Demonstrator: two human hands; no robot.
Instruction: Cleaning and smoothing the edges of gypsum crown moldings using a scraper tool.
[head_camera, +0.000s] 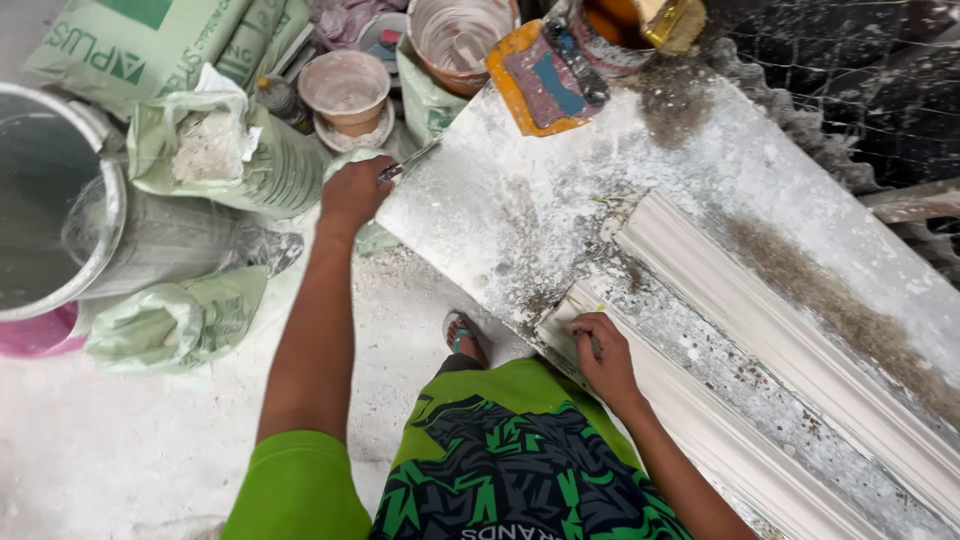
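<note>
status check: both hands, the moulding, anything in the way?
Left hand shut on scraper at slab edge. Right hand pressing moulding end. Second moulding lies alongside, apart.

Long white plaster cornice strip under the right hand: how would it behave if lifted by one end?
The long white plaster cornice strip probably stays stiff yet brittle; lifted by one end it may snap. It looks heavy and dusty, so the right hand could slip.

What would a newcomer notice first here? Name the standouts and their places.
The plaster-dusted worktable fills the right side, with long white moulding strips on it. The right hand presses a strip's near end; the left hand holds a thin tool at the table's corner, beside green sacks.
</note>
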